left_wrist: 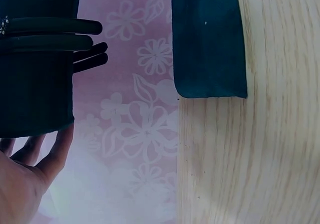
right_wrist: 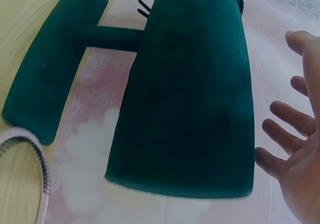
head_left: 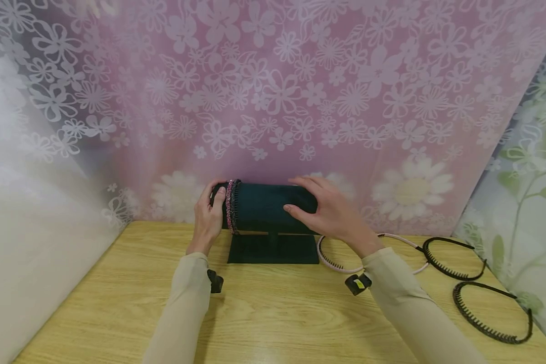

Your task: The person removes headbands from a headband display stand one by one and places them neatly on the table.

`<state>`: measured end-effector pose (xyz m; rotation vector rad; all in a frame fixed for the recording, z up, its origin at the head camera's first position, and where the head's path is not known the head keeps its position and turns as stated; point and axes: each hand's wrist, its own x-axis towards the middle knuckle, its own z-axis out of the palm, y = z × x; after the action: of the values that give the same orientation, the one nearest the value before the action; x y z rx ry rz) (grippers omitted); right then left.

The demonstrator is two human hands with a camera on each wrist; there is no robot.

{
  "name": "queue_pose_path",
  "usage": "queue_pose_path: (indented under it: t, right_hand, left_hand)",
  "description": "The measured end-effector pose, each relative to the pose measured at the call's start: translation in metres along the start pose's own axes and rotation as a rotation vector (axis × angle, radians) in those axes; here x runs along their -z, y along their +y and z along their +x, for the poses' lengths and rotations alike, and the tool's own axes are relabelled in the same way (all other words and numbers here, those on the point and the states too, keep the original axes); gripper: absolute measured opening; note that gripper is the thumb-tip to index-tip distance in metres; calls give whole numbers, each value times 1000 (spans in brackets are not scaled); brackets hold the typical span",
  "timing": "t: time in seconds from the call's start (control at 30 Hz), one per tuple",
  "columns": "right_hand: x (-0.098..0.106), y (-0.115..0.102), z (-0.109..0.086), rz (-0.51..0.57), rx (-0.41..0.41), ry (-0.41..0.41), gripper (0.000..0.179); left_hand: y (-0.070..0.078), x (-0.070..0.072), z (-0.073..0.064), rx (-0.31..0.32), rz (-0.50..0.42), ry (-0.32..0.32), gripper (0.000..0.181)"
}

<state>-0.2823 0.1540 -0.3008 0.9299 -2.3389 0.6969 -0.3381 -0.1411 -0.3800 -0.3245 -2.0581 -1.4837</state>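
- Stand (head_left: pixel 273 250): far on the tabletop (head_left: pixel 277 313), its roll (head_left: pixel 273 206) raised so band ends clear the base.
- Pink band (head_left: pixel 229 207) and dark band (head_left: pixel 237 207): around the roll's left part.
- Left grip (head_left: pixel 208 215): hand grasping the roll's left end, presumably for steadiness.
- Right grip (head_left: pixel 329 210): hand released, fingers spread by the right end; contact unclear.
- Loose bands (head_left: pixel 470 319): at right, leaving near space free.
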Motion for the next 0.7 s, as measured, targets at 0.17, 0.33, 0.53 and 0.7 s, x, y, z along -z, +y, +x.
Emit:
queue_pose_path:
  t: [0.17,0.33,0.53,0.7]
  right_hand:
    - [-9,-7,17,37,-15,-53,59]
    - [-18,-12,34,50,-4,-68,58]
    - [-30,-14,47,65,-35,-105,59]
    - [-38,-18,55,74,-62,-139,60]
  left_hand:
    - [1,-1,1,-14,-5,10,43]
    - [0,-2,3,-23,-1,26,42]
    - [-1,-2,2,-18,-4,29,41]
    - [-3,-2,1,-12,-3,37,41]
